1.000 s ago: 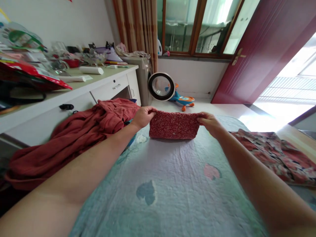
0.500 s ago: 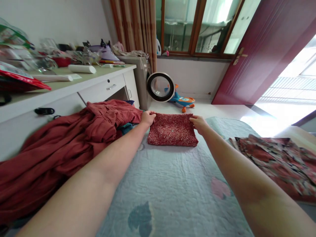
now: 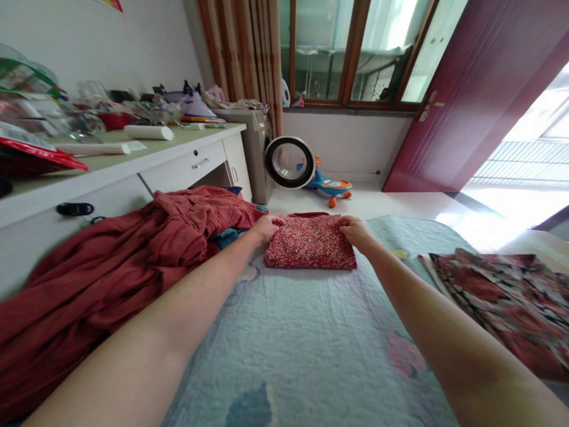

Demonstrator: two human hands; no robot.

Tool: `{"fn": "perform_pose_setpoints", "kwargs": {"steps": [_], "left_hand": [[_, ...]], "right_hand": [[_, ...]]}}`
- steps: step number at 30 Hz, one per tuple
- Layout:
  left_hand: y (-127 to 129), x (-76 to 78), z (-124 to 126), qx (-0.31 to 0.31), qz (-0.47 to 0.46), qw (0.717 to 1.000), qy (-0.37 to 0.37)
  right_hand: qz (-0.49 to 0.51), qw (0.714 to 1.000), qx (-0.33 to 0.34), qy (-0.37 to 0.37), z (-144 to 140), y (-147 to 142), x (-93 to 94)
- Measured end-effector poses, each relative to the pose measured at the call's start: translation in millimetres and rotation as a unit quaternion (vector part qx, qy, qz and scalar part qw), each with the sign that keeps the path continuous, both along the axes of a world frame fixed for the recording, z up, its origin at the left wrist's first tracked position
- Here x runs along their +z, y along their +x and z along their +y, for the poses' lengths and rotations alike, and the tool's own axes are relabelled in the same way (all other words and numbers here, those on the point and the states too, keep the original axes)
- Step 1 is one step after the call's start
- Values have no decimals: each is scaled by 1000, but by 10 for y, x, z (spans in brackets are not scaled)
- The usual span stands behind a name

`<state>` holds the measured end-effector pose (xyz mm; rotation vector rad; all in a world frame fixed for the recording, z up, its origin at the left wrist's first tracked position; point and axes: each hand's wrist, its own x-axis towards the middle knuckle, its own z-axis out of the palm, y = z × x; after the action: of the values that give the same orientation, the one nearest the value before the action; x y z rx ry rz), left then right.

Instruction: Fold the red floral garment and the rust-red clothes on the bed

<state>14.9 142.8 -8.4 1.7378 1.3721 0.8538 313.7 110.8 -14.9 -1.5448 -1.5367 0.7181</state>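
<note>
A folded red garment with a pale speckled print [image 3: 311,244] lies on a light blue quilted bedspread [image 3: 311,332], straight ahead of me. My left hand [image 3: 268,227] pinches its far left corner, and my right hand [image 3: 352,230] pinches the far right corner. Both arms are stretched forward. Behind the folded piece, a darker red strip of cloth shows between the hands. Left of my left arm is a heap of rust-red cloth [image 3: 133,255]. A folded floral garment [image 3: 498,296] rests to the right of my right arm.
A white desk [image 3: 178,160] covered with clutter runs along the left wall. Beyond it stands a washing machine [image 3: 258,148] with its round door [image 3: 269,163] swung out. A blue and orange ride-on toy [image 3: 331,186] sits on the floor near a dark red door [image 3: 444,107].
The far edge of the folded garment has come toward me and lower, and a strip of red cloth now shows behind it. Both hands still grip its corners. The view has tilted slightly.
</note>
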Motion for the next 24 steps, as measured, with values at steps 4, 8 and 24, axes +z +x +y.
{"fn": "perform_pose_setpoints", "kwargs": {"steps": [4, 8, 24], "left_hand": [[52, 171, 150, 5, 31, 998, 60], [166, 258, 289, 30, 85, 990, 105], [567, -236, -255, -10, 363, 929, 68]], "right_hand": [[-13, 998, -22, 60, 106, 3, 82], [-57, 994, -74, 57, 211, -8, 107], [-357, 932, 2, -61, -156, -492, -190]]}}
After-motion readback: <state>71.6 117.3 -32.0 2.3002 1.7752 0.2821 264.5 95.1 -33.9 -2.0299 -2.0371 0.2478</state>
